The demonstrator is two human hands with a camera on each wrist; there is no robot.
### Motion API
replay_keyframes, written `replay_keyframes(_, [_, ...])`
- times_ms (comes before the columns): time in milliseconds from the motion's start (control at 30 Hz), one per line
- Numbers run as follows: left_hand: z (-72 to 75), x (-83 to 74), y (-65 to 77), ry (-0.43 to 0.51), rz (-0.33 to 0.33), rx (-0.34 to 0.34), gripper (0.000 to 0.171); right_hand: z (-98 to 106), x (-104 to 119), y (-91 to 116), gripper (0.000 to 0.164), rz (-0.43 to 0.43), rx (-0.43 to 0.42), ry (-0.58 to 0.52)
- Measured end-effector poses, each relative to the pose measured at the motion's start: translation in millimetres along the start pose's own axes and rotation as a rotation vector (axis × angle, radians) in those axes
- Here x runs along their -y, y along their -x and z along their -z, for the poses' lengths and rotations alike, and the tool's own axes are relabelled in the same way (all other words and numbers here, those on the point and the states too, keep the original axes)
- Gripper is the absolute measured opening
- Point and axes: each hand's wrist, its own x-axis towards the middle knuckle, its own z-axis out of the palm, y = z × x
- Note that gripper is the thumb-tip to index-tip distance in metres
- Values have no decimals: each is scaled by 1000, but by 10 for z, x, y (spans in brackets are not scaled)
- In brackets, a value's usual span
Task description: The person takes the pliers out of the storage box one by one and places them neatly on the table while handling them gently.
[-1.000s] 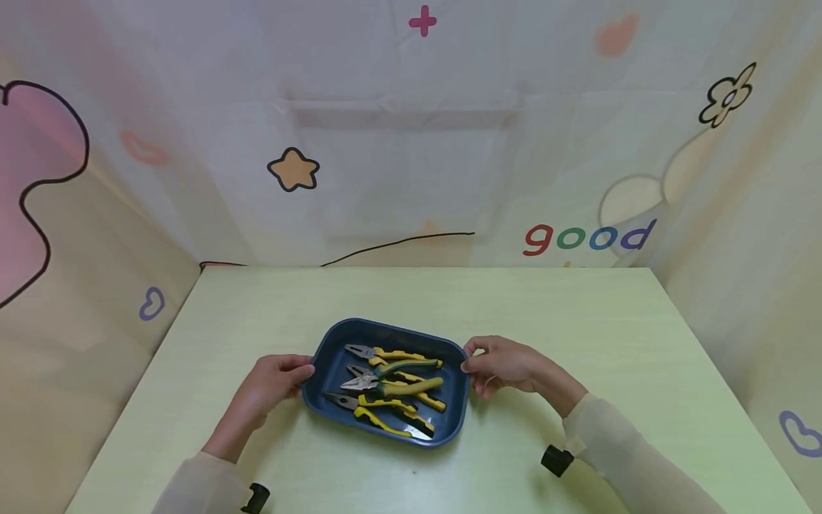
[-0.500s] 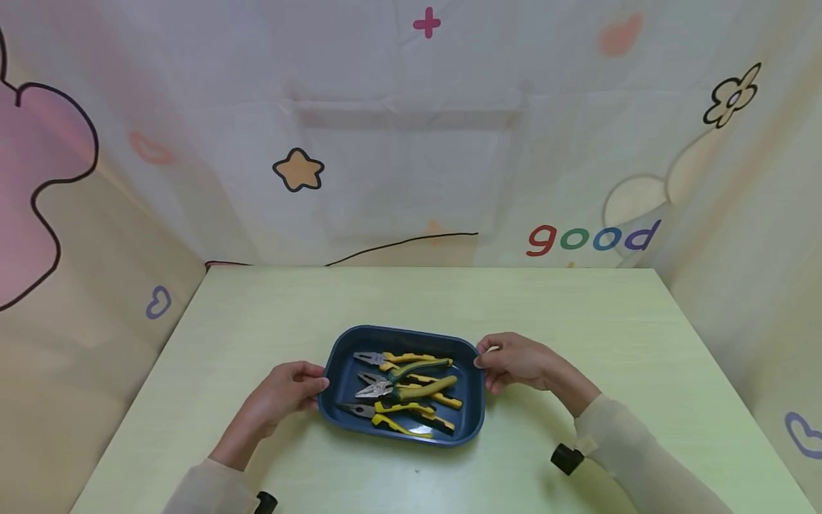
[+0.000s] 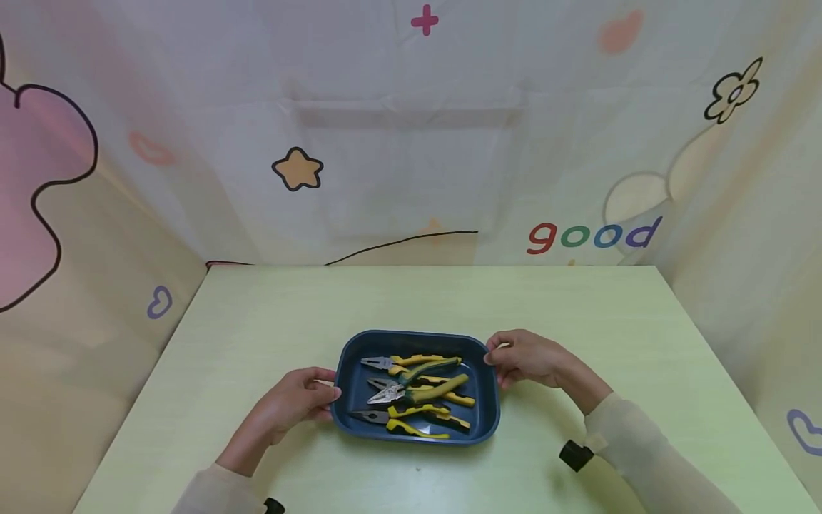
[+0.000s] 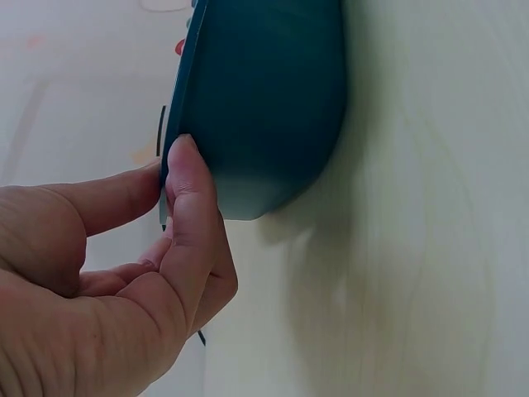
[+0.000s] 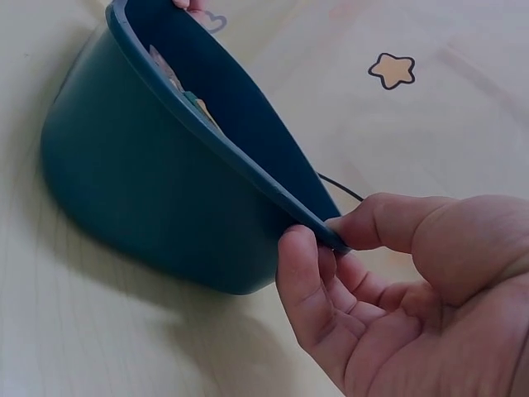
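Note:
A dark blue plastic basin (image 3: 486,385) with rounded corners is held between both hands near the middle of the table. My left hand (image 3: 289,403) pinches its left rim, and in the left wrist view the fingertips press the outer wall (image 4: 264,99). At the upper right corner, my right hand (image 3: 533,357) grips the rim between thumb and fingers. Several pliers lie inside, jaws pointing left. One pair with green and yellow handles (image 3: 438,390) rests on top of others with yellow and black handles (image 3: 417,411). The right wrist view shows only a sliver of them over the rim.
The pale wooden table (image 3: 270,307) reaches back to a printed cloth curtain (image 3: 411,178), which also hangs at both sides. A small black camera (image 3: 576,455) is strapped at the right sleeve. The basin casts a shadow on the tabletop.
Both hands have moved the basin to the right and slightly nearer. It has turned from a slant to almost parallel with the table's back edge. The pliers keep their arrangement inside.

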Motion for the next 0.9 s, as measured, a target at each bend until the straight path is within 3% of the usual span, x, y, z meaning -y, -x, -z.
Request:
replay_keyframes(167, [-42,-13,24,21,0,31,46,43,-17,15,12,3,-4,3])
replay_keyframes(467, [-128,5,54,47,8,64,39,110,-68,44,12,9,-14,6])
replay_keyframes(900, [-258,-33,98,40,13,70,36,180,-96,108,12,3,-10,-7])
